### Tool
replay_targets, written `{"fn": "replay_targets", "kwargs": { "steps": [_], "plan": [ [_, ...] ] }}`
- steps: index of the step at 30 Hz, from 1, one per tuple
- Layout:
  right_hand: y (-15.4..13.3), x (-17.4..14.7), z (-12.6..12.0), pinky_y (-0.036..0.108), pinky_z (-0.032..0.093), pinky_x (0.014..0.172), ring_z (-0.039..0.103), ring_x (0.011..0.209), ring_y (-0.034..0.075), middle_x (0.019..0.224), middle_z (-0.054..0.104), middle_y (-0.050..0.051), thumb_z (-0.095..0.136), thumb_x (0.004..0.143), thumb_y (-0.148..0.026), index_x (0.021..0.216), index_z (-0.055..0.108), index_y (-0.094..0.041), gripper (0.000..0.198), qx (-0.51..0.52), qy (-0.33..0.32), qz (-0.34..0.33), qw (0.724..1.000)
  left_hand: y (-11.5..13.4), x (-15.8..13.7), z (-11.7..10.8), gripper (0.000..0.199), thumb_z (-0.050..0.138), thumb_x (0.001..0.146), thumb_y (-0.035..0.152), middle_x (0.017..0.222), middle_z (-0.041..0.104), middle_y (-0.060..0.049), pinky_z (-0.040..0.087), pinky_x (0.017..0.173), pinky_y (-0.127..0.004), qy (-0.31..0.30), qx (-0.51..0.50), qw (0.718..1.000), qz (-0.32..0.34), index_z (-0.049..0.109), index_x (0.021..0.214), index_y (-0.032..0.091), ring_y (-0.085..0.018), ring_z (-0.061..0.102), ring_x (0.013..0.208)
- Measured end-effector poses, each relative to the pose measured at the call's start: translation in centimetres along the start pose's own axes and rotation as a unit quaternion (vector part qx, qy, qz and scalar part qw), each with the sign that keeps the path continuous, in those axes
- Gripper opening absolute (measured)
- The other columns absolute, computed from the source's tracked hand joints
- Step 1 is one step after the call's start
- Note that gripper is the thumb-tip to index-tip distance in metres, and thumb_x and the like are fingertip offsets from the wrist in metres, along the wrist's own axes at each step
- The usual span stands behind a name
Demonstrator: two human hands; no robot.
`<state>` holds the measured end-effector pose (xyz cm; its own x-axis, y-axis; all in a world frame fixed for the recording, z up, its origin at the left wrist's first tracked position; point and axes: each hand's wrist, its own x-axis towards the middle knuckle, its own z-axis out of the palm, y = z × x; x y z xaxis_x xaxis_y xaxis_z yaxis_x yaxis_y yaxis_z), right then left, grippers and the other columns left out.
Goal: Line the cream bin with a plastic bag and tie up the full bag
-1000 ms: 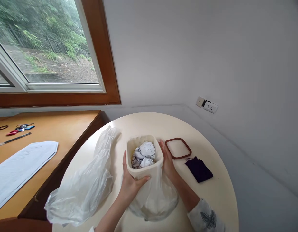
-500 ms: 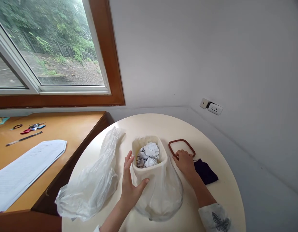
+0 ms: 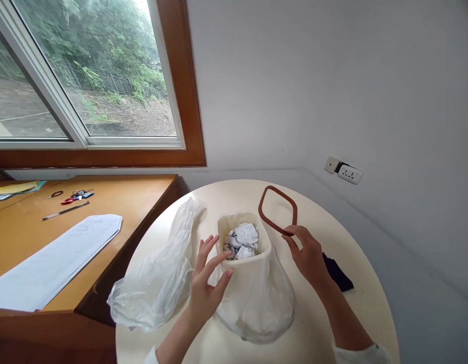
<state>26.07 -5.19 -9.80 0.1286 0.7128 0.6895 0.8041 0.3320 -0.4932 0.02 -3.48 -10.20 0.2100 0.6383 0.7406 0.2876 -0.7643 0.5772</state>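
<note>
A small cream trash bin (image 3: 239, 268) stands on the round table, lined with a translucent white plastic bag (image 3: 270, 308) folded over its rim. Crumpled paper (image 3: 246, 234) lies inside it. My right hand (image 3: 308, 253) pinches a brown rounded-square ring (image 3: 278, 190), which looks like the bin's rim, and holds it tilted up off the table right of the bin. At the bin's near left side my left hand (image 3: 209, 283) is open, fingers spread, with nothing in it; whether a fingertip touches the rim I cannot tell.
Left of the bin lies another crumpled plastic bag (image 3: 158, 283). A dark purple cloth-like piece (image 3: 337, 273) rests beyond my right forearm. The wooden desk (image 3: 143, 197) at left holds paper sheets (image 3: 63, 258), a pen (image 3: 65, 210) and keys (image 3: 80, 195). A wall socket (image 3: 349, 173) is at right.
My right hand has lifted the brown ring off the table, tilting it up. My left hand stays open beside the bin, its fingers now nearer the rim. The view has shifted slightly left.
</note>
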Motion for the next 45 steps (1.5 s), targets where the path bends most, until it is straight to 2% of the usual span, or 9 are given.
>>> {"fn": "replay_targets", "kwargs": {
  "steps": [6,9,13,16,20,31,37,41,45],
  "plan": [
    [-3.5,1.2,-2.2,0.037,0.05,0.088,0.057,0.102,0.02,0.098,0.063,0.006,0.05,0.086,-0.017,0.1,0.057,-0.024,0.017,0.018,-0.023,-0.12,0.992,0.5,1.4,-1.2,0.029,0.056,0.08,0.01,0.123,0.052,-0.003,0.03,0.107,-0.051,0.035,0.01,0.999,0.014,0.061,0.101,0.029,-0.024,0.046,0.12],
    [-4.6,1.4,-2.8,0.039,0.049,0.09,0.055,0.107,0.021,0.1,0.063,0.006,0.05,0.086,-0.015,0.105,0.056,-0.025,0.022,0.023,-0.05,-0.155,0.986,1.0,2.4,-1.9,0.032,0.055,0.082,0.014,0.123,0.053,-0.003,0.032,0.106,-0.048,0.044,-0.005,0.999,-0.006,0.058,0.11,0.029,-0.025,0.045,0.121],
    [-5.7,1.3,-3.0,0.039,0.049,0.093,0.052,0.113,0.02,0.106,0.061,0.006,0.048,0.087,-0.014,0.109,0.055,-0.025,0.026,0.025,-0.086,-0.169,0.982,2.1,3.4,-2.3,0.065,0.059,0.08,0.024,0.143,0.034,-0.008,0.023,0.11,-0.049,-0.016,-0.023,0.999,-0.024,0.03,0.138,0.027,-0.029,0.027,0.133],
    [-6.1,1.0,-2.7,0.038,0.048,0.094,0.05,0.117,0.02,0.112,0.059,0.007,0.047,0.087,-0.013,0.109,0.054,-0.024,0.026,0.027,-0.104,-0.168,0.98,2.5,3.5,-2.1,0.08,0.061,0.079,0.029,0.15,0.018,-0.007,0.013,0.111,-0.052,-0.072,-0.003,0.997,-0.021,0.014,0.143,0.028,-0.03,0.013,0.138],
    [-6.5,0.7,-2.1,0.037,0.048,0.095,0.049,0.119,0.021,0.116,0.057,0.008,0.046,0.088,-0.014,0.107,0.053,-0.023,0.023,0.043,-0.13,-0.156,0.978,2.3,3.0,-1.8,0.077,0.059,0.081,0.03,0.152,0.011,-0.007,0.012,0.11,-0.054,-0.112,0.004,0.993,-0.048,0.013,0.142,0.03,-0.03,0.005,0.138],
    [-6.6,0.2,-1.2,0.035,0.044,0.1,0.039,0.127,0.02,0.13,0.051,0.007,0.043,0.088,-0.013,0.103,0.052,-0.022,0.019,0.081,-0.176,-0.103,0.976,1.3,2.0,-1.1,0.059,0.053,0.084,0.028,0.151,0.012,-0.008,0.018,0.109,-0.052,-0.131,-0.003,0.985,-0.11,0.024,0.135,0.028,-0.027,0.007,0.139],
    [-6.6,0.3,-0.9,0.044,0.031,0.108,0.035,0.13,0.022,0.136,0.045,0.008,0.044,0.087,-0.014,0.1,0.052,-0.022,0.017,0.082,-0.178,-0.098,0.976,1.1,1.6,-0.8,0.053,0.052,0.085,0.026,0.15,0.012,-0.008,0.02,0.109,-0.051,-0.129,-0.013,0.983,-0.127,0.027,0.132,0.028,-0.025,0.008,0.139],
    [-6.7,0.2,-0.9,0.04,0.037,0.104,0.029,0.133,0.021,0.14,0.039,0.007,0.045,0.087,-0.019,0.097,0.051,-0.022,0.013,0.099,-0.192,-0.056,0.975,1.0,1.4,-0.7,0.05,0.051,0.086,0.026,0.15,0.013,-0.008,0.02,0.109,-0.05,-0.128,-0.021,0.982,-0.136,0.028,0.131,0.029,-0.024,0.008,0.139],
    [-6.7,-0.1,-0.7,0.038,0.038,0.103,0.026,0.134,0.021,0.143,0.034,0.006,0.046,0.087,-0.022,0.096,0.05,-0.023,0.009,0.12,-0.194,-0.019,0.974,0.9,1.4,-0.7,0.047,0.05,0.086,0.025,0.149,0.015,-0.009,0.023,0.108,-0.051,-0.123,-0.025,0.983,-0.135,0.03,0.128,0.028,-0.025,0.01,0.139]
  ]
}}
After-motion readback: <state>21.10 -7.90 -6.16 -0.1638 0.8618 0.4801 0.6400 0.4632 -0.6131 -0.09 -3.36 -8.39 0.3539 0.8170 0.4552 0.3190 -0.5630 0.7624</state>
